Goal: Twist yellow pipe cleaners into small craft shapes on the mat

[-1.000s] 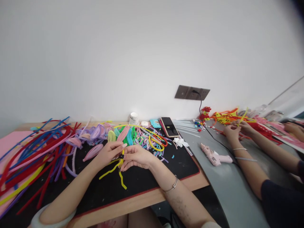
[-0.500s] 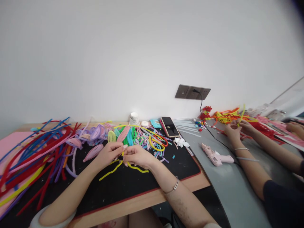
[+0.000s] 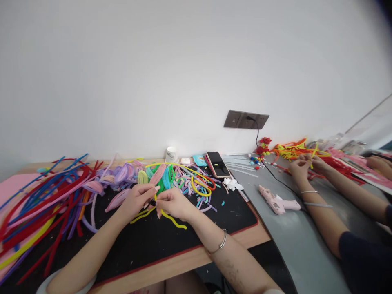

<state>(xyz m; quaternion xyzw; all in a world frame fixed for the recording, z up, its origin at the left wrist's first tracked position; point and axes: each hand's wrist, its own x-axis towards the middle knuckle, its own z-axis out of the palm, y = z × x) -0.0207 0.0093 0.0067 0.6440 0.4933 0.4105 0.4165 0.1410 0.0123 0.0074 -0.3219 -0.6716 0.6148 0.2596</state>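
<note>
Both hands meet over the black mat (image 3: 147,253). My left hand (image 3: 141,200) pinches a yellow pipe cleaner (image 3: 174,221) near its middle, thumb and index finger together. Close against it, my right hand (image 3: 175,203) grips the same pipe cleaner with bent fingers. Its yellow ends stick out below, one toward the left and one toward the right. A small dark spot shows between the fingertips; what it is I cannot make out. Just behind the hands lie pink, green and teal pipe cleaner bundles (image 3: 166,179).
Loose long pipe cleaners (image 3: 45,204) cover the left side. Short cut pieces (image 3: 186,179), a phone (image 3: 218,165), a paper cup (image 3: 171,154) and crumpled tissue (image 3: 233,184) lie behind. On the grey table, a pink glue gun (image 3: 277,200) sits near a co-worker's hands (image 3: 301,168) holding yellow pipe cleaner.
My hands stay together on the yellow pipe cleaner, fingers shifted slightly. Its left end has swung in closer to my left hand, and its right end hangs a little lower.
</note>
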